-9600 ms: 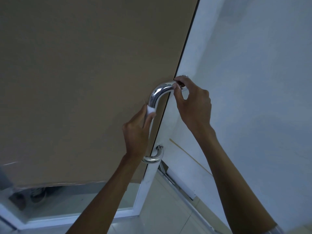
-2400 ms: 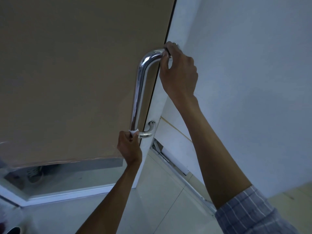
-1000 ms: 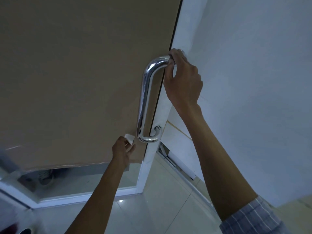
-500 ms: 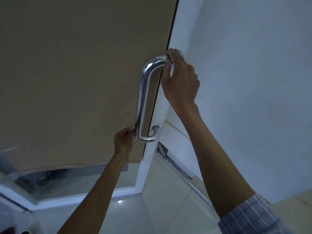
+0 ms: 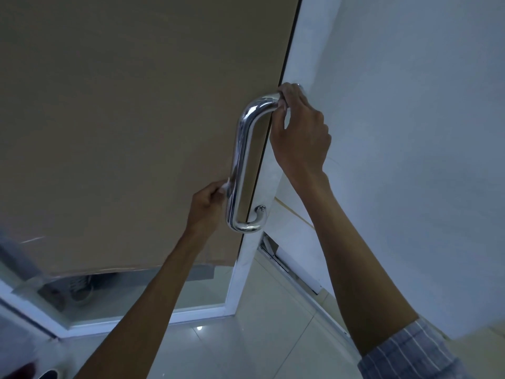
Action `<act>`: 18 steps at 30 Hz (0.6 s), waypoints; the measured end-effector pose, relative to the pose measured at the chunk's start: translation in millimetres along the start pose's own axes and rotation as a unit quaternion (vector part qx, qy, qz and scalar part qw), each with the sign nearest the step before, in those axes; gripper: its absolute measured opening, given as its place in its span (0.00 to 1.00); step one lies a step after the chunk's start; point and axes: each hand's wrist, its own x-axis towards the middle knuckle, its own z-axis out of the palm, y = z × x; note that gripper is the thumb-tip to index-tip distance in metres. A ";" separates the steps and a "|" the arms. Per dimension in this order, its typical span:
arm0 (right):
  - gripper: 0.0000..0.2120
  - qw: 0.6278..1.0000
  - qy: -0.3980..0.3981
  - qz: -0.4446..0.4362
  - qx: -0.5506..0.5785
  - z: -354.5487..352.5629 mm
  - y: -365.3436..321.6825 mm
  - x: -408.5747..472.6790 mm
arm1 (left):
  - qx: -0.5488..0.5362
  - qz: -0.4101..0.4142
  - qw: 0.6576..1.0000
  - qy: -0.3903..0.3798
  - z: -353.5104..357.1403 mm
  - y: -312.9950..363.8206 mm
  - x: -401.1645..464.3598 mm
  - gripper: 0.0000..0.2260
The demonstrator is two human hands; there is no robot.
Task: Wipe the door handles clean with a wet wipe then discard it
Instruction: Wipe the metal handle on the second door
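Note:
A chrome D-shaped door handle (image 5: 241, 149) is fixed upright at the right edge of a brown-covered glass door (image 5: 123, 119). My left hand (image 5: 208, 205) holds a small white wet wipe (image 5: 226, 186) pressed against the left side of the bar's lower part; only a corner of the wipe shows. My right hand (image 5: 299, 132) grips the handle's top bend where it meets the door edge, fingers curled round it.
A white wall (image 5: 410, 132) stands to the right of the door edge. Pale floor tiles (image 5: 259, 337) and a metal door track (image 5: 289, 272) lie below. Shoes (image 5: 79, 291) show through the clear glass strip at the door's bottom.
My left hand, off the bar with the wipe a second ago, has come back onto the bar's left side and slid upward from the bottom bend. My right hand keeps its grip at the top.

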 end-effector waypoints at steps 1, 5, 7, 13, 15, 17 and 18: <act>0.15 1.000 -0.002 -0.001 0.001 -0.1 -0.2 -0.3 | -0.001 0.016 1.000 -0.006 0.0 13.5 1.9 0.10; 0.14 1.000 -0.004 -0.007 0.016 -0.1 -0.9 -1.5 | 0.007 0.058 0.998 -0.025 2.0 58.1 19.5 0.12; 0.15 1.000 -0.009 -0.008 0.023 -1.5 -0.7 -2.1 | 0.006 0.078 0.996 -0.031 2.7 76.3 28.8 0.14; 0.24 0.998 -0.046 0.007 0.046 -6.2 -0.9 -0.8 | 0.020 0.141 0.989 -0.027 12.0 136.3 39.8 0.09; 0.23 0.994 -0.051 0.018 0.091 -5.5 2.3 1.7 | 0.036 0.177 0.983 -0.035 14.6 152.5 43.2 0.07; 0.24 0.967 -0.071 0.073 0.234 -9.5 8.3 7.5 | 0.107 0.223 0.968 -0.037 20.5 163.1 47.9 0.10; 0.24 0.941 -0.085 0.103 0.311 -13.2 11.8 10.5 | 0.159 0.249 0.955 -0.036 24.2 170.0 49.1 0.13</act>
